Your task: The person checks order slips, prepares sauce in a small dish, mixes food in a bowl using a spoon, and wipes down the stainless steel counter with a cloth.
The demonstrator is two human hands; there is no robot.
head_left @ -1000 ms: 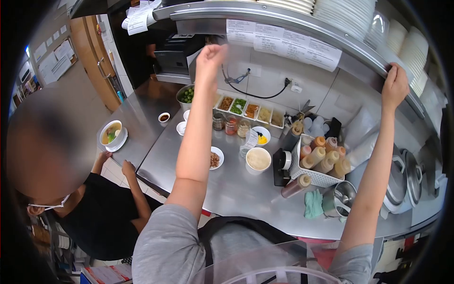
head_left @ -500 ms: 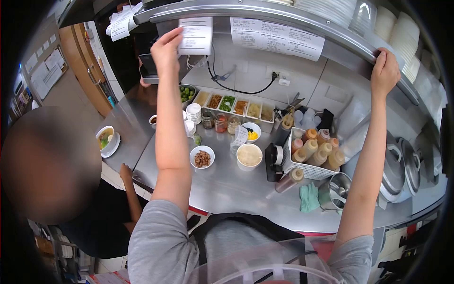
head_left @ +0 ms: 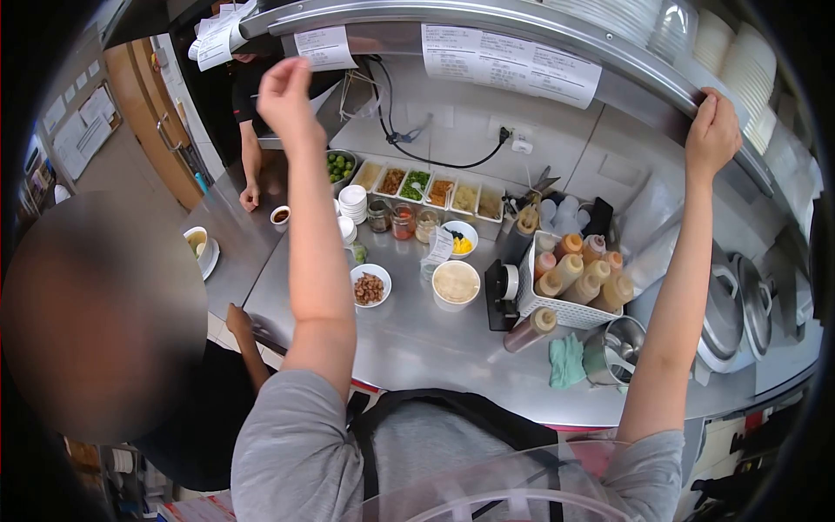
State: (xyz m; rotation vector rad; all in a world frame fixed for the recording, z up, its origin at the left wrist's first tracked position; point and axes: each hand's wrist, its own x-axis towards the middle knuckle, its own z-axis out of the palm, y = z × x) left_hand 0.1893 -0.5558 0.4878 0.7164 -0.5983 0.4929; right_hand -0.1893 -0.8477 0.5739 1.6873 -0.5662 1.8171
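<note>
My left hand (head_left: 291, 104) is raised at the upper left, its fingers curled together with nothing visible in them. The fingertips are just by the left edge of a small order slip (head_left: 324, 48), which hangs from the metal rail (head_left: 365, 17). My right hand (head_left: 713, 135) grips the front edge of the overhead shelf (head_left: 670, 103) at the upper right. A wider row of order slips (head_left: 509, 63) hangs on the rail between my hands. Below, on the steel counter (head_left: 409, 344), stand a bowl of brown meat pieces (head_left: 370, 287) and a tub with pale contents (head_left: 456, 284).
A co-worker (head_left: 104, 322) stands close on my left. Another person's arm (head_left: 250, 161) rests at the counter's far end. Topping trays (head_left: 426, 190), a basket of squeeze bottles (head_left: 578, 278), a metal pot (head_left: 613, 352) and a green cloth (head_left: 567, 362) are on the counter.
The small order slip my left hand was pinching now hangs higher and further left on the rail. My left hand has moved left and slightly down, off it. The right hand keeps its grip.
</note>
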